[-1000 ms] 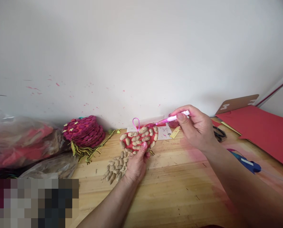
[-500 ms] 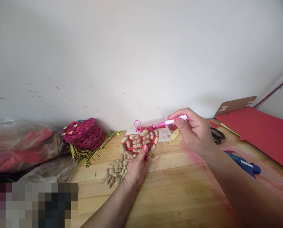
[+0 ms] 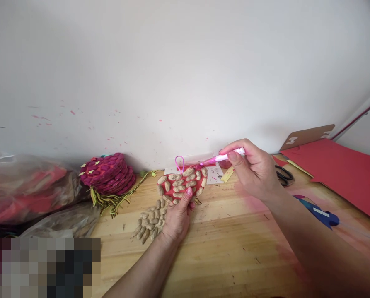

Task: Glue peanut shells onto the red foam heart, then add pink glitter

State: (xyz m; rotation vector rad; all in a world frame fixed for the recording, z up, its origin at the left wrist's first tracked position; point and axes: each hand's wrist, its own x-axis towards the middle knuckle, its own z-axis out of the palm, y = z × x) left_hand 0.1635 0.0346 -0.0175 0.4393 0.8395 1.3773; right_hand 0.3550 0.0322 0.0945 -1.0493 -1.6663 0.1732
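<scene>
The left hand clasped a peanut-covered card and the right hand pinched a brush at the card's top, where overloading risked staining its loop.

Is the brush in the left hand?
No, the right hand holds the brush; the left hand holds the peanut piece.

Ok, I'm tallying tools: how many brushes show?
1: the white-handled, pink-stained brush in the right hand, tip at the red, peanut-covered piece. Others may be hidden.
</scene>
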